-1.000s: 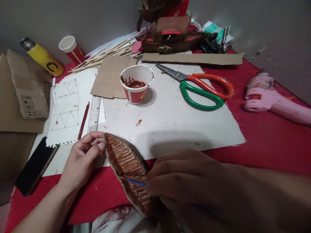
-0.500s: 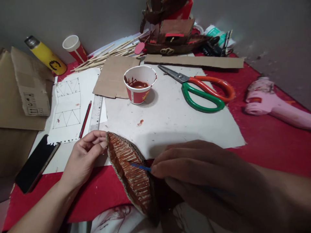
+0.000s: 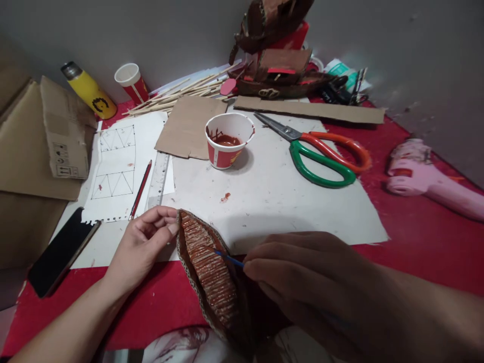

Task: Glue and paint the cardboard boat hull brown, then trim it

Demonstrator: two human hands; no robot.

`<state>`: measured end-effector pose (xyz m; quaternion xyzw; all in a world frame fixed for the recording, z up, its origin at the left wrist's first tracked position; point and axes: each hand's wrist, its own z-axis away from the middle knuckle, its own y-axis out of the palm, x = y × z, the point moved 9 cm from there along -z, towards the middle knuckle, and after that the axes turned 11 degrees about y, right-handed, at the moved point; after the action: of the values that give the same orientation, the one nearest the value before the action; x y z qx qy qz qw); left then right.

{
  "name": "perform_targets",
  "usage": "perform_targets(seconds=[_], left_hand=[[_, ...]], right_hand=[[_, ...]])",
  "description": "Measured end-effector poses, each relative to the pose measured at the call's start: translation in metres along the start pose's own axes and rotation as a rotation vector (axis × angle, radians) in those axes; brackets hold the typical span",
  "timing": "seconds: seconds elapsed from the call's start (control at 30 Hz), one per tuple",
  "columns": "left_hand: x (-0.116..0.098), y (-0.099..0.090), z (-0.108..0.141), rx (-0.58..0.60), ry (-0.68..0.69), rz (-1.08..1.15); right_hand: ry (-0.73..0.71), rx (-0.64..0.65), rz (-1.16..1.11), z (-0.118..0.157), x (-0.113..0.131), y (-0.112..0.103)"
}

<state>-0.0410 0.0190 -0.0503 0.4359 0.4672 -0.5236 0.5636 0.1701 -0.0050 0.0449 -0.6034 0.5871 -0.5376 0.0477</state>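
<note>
A small cardboard boat [image 3: 212, 267] with a ribbed inside, streaked with wet brown paint, tilts over the near edge of the table. My left hand [image 3: 151, 237] pinches its far tip between thumb and fingers. In my right hand [image 3: 298, 277] is a thin blue paintbrush [image 3: 230, 258], its tip against the boat's ribbed inside. The lower part of the brush and the boat's near end lie in shadow behind my right hand. Beyond the boat stands a paper cup [image 3: 226, 157] holding brown paint.
Scissors [image 3: 321, 161] lie right of the cup, with a pink glue gun [image 3: 419, 171] farther right. At left are a phone [image 3: 62, 252], a pencil [image 3: 140, 189], a ruler [image 3: 159, 179] and cardboard boxes [image 3: 38, 146]. Brown model boats [image 3: 280, 75] stand at the back.
The brush tip has shifted slightly across the boat's ribs. My view has swung a little, so everything sits farther right and mostly lower. Both hands keep their hold.
</note>
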Motion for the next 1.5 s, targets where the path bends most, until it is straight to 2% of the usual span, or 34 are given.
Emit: perform_targets(seconds=[0.2,0.33,0.4,0.53,0.63,0.73,0.87,1.03,1.13,1.23,1.4,1.5], left_hand=[[-0.002,0.002,0.002,0.026,0.006,0.009],[-0.004,0.003,0.001,0.02,0.015,-0.001],[-0.004,0.004,0.001,0.012,0.022,-0.009],[-0.004,0.007,0.0,0.022,0.037,0.018],[-0.004,0.007,0.0,0.018,0.06,0.017],[-0.004,0.005,-0.001,0.01,0.076,-0.012],[-0.005,0.004,-0.002,0.01,0.1,-0.038],[-0.006,0.006,-0.002,0.021,0.13,-0.02],[-0.006,0.006,-0.002,0.025,0.14,-0.011],[-0.006,0.007,-0.003,0.04,0.136,-0.005],[-0.005,0.007,-0.003,0.054,0.118,-0.005],[-0.004,0.008,-0.002,0.061,0.105,-0.004]], right_hand=[[0.205,-0.112,0.067,0.006,-0.011,-0.011],[0.009,-0.001,0.025,0.002,0.001,0.003],[-0.036,0.005,0.028,0.0,0.002,0.005],[-0.054,-0.049,0.014,0.001,0.002,0.002],[-0.042,-0.014,-0.011,0.003,0.0,0.007],[0.032,0.018,-0.085,0.003,-0.008,0.009],[0.016,-0.044,-0.156,0.001,-0.009,0.0],[-0.072,-0.041,-0.023,-0.003,-0.003,0.006],[-0.091,-0.097,0.059,-0.003,-0.004,0.002],[-0.07,-0.163,0.024,-0.003,-0.006,-0.005],[-0.074,-0.126,-0.009,-0.004,-0.008,-0.002],[-0.067,-0.157,-0.013,-0.002,-0.009,-0.007]])
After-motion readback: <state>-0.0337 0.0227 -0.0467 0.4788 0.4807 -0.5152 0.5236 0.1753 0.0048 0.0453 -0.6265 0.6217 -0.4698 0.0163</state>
